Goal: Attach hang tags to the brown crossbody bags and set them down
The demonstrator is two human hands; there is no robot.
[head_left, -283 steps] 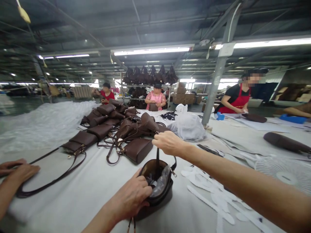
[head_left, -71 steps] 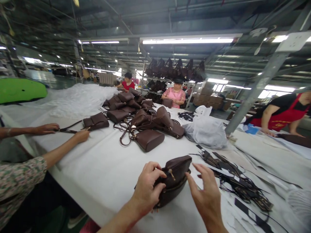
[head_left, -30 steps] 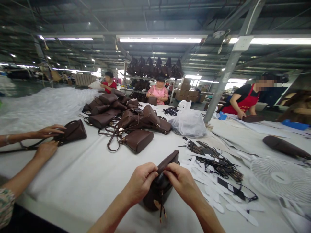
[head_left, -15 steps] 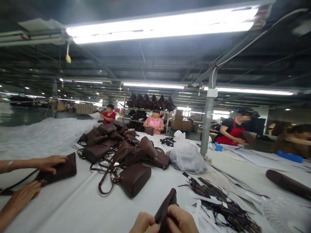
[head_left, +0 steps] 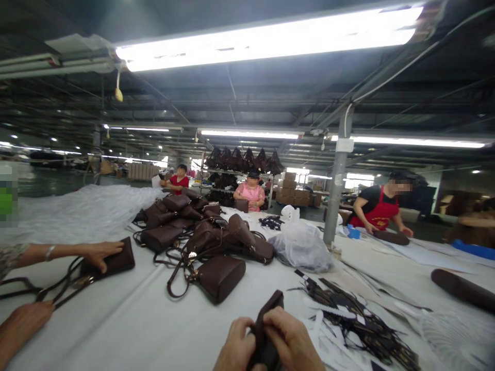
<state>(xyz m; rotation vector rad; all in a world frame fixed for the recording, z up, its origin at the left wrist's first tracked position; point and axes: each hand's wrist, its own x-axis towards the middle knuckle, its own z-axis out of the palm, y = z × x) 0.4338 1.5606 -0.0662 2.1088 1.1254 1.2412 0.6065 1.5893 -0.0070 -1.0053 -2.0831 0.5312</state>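
Note:
Both my hands grip a dark brown leather bag (head_left: 274, 303) at the lower middle of the head view, held upright and seen nearly edge-on. My left hand (head_left: 237, 344) pinches its left side low down. Fingers of my right hand (head_left: 289, 335) close over its right side near the upper edge. My palms hide the bag's lower part. Just beyond lies a finished-looking brown handbag (head_left: 222, 278) with a strap loop and gold fittings. To the right of my hands is a heap of thin black straps (head_left: 356, 324).
A pile of brown handbags (head_left: 204, 237) covers the table's middle, beside a clear plastic bag (head_left: 301, 247). At left, a co-worker's hands (head_left: 102, 253) handle another bag. A post (head_left: 337, 180) rises at right, near a fan (head_left: 450, 330) and a dark roll (head_left: 464, 289).
My hands and the bag have come slightly higher in view. The left co-worker's near hand has drawn a strap away from the bag. At right, a co-worker has lowered a brown piece to the table.

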